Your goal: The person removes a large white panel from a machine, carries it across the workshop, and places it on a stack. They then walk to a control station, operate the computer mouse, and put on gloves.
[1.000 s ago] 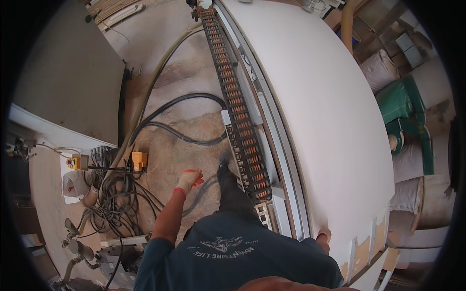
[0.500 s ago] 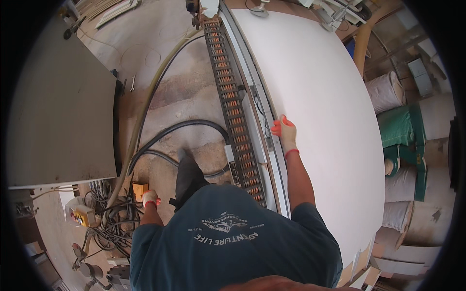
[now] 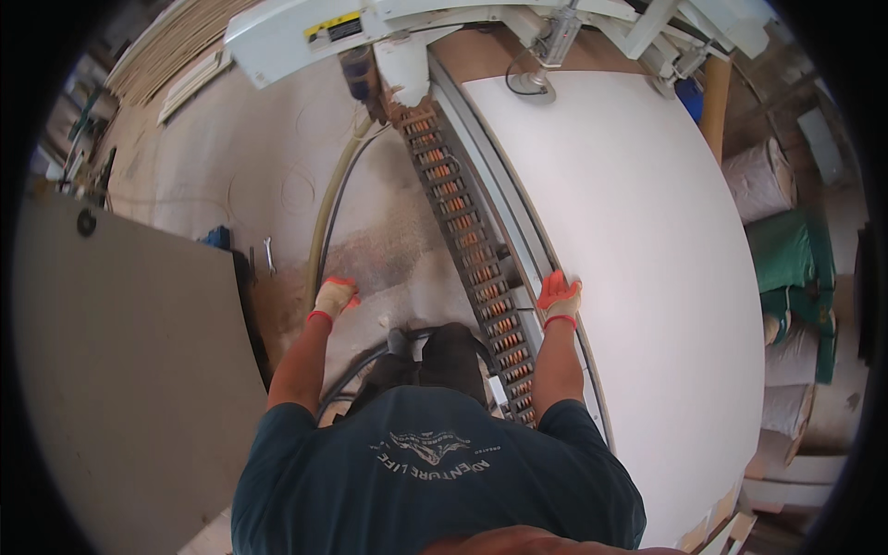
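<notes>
My right hand (image 3: 560, 298), in a cream and orange-red work glove, is at the left edge of a large white panel (image 3: 647, 231). Its fingers point forward and are apart, with nothing held; whether they touch the panel's edge I cannot tell. Over the floor, clear of the machine, hangs my left hand (image 3: 335, 298) in a matching glove. Its fingers are curled in and nothing shows in them. Between the two hands runs a dark cable chain (image 3: 472, 245) with orange cables inside, alongside a pale metal rail (image 3: 499, 171).
A white machine gantry (image 3: 407, 69) with suction cups (image 3: 532, 90) crosses ahead. At left stands a big grey cabinet (image 3: 139, 370). A thick hose (image 3: 326, 222) and a wrench (image 3: 269, 254) lie on the floor. Wrapped rolls (image 3: 758, 180) and a green bundle (image 3: 782, 250) are at right.
I have moved forward along the machine, and the gantry has come into fuller view. My left hand has swung forward; my right hand's fingers have straightened by the panel's edge.
</notes>
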### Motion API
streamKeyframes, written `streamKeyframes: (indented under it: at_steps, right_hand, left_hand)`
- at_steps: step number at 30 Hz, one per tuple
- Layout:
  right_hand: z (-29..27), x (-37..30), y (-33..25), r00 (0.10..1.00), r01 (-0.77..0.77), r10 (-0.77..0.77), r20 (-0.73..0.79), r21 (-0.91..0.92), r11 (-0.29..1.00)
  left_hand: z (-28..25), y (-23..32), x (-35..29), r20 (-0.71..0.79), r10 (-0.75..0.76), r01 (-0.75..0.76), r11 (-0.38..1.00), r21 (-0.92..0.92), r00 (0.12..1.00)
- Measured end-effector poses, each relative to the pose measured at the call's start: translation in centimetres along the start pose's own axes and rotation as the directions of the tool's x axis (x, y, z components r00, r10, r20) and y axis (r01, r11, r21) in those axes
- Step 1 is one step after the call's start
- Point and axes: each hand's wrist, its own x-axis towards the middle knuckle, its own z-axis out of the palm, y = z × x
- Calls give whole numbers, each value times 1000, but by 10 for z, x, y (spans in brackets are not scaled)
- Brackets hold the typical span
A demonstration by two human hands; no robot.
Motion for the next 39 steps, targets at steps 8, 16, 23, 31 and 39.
streamKeyframes:
  at_steps: [8,16,23,31,39]
  right_hand:
    - [6,8,20,949,240,-236,-209,-9,971]
    - [-37,-74,17,985,140,-173,-5,-568,811]
    - [-223,-235,198,802,-19,-266,-535,-467,884]
    - [-402,-406,463,438,-533,129,-890,-142,834]
    - [-544,-431,400,569,198,23,-822,164,966]
  left_hand:
    - [64,135,98,392,152,-72,975,-212,907]
    - [45,151,161,808,-3,-803,118,585,589]
    - [91,233,187,614,-374,-581,210,786,695]
    - [221,224,50,886,-457,-992,119,-30,-82]
    - [411,29,-223,614,-715,-823,95,560,335]
